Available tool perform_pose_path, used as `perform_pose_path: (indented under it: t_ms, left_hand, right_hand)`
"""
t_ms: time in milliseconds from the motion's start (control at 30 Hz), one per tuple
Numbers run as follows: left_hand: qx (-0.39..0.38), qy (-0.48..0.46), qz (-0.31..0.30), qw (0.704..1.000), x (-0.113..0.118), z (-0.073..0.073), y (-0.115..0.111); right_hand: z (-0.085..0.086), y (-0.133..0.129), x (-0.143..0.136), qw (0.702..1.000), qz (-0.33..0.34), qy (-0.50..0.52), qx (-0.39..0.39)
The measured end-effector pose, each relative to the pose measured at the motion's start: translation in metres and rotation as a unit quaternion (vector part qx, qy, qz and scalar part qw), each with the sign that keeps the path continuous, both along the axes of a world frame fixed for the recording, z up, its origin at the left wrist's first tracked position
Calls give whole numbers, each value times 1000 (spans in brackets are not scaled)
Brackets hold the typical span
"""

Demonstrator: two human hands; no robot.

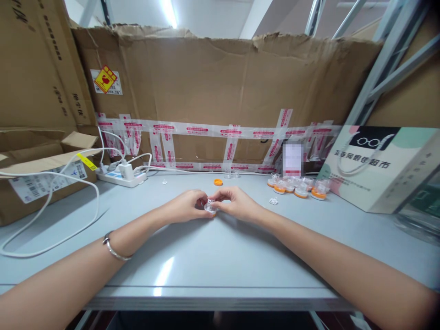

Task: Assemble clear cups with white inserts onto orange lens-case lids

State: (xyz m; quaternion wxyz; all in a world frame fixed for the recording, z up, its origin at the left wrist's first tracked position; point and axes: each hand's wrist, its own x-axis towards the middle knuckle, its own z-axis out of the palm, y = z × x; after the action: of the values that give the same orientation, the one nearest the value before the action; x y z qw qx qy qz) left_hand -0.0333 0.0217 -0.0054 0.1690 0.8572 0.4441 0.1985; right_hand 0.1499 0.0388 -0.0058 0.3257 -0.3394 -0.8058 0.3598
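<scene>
Both my hands meet over the middle of the table at a small round clear container [210, 208] with an orange-and-white base. My left hand [188, 206] wraps thumb and fingers round its left side. From the right, my right hand [237, 201] pinches a small white plastic piece [211, 200] at the container's top; its exact shape is partly hidden by the fingers. Just behind them lies an orange ring-shaped cap [218, 182]. To the right of my right hand is a little pile of white pieces [273, 201].
Several clear containers with orange or white bases [301, 192] cluster at the back right, beside a paper bag [374, 169]. A power strip [123, 178] with looping white cables stands at the back left, near an open cardboard box [41, 183]. A tall cardboard sheet [220, 82] walls the back.
</scene>
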Motion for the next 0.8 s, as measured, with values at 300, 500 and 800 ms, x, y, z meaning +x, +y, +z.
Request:
perform_pose_path:
  t_ms: [300,500,800]
  left_hand:
    - [3,-6,2,1000,1,-3,1]
    - [-2,-22,4,1000,0,-6,1]
    - [-18,-31,11,999,1,-8,2]
  right_hand:
    - [-1,-3,-1,997,1,-34,62]
    - [-2,-3,-1,997,-3,-29,67]
    - [1,-2,-1,1000,12,9,-6]
